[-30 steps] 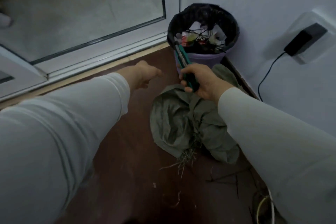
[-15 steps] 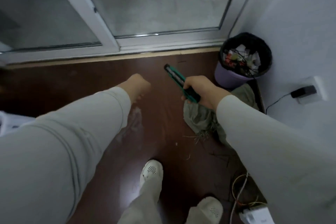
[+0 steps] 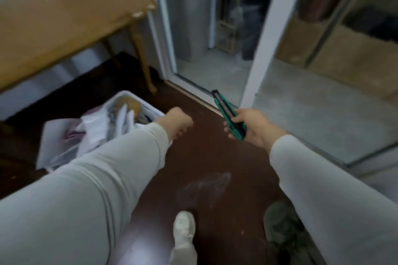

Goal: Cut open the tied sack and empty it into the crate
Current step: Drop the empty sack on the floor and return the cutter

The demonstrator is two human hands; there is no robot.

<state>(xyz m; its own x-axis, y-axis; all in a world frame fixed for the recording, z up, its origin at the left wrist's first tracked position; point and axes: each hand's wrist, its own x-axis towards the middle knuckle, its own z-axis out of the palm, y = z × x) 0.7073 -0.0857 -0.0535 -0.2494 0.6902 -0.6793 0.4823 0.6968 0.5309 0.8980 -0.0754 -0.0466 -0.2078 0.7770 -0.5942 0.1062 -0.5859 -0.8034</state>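
Note:
My right hand (image 3: pixel 254 127) grips a green and black utility knife (image 3: pixel 228 114), its tip pointing up and away toward the door sill. My left hand (image 3: pixel 178 122) is curled into a loose fist with nothing in it, hovering just right of the white crate (image 3: pixel 148 109). The crate stands on the dark floor at the left and holds papers and mixed items. The olive sack (image 3: pixel 280 224) lies limp on the floor at the lower right, partly hidden behind my right sleeve.
A wooden table (image 3: pixel 60 21) stands at the upper left, its legs beside the crate. A sliding glass door (image 3: pixel 267 34) with a white frame runs across the back. My white shoe (image 3: pixel 184 228) is on the dark floor below centre.
My view has swung left, away from the bin and the sack, bringing the crate and table into sight. Both hands moved with it; the knife stays in my right hand.

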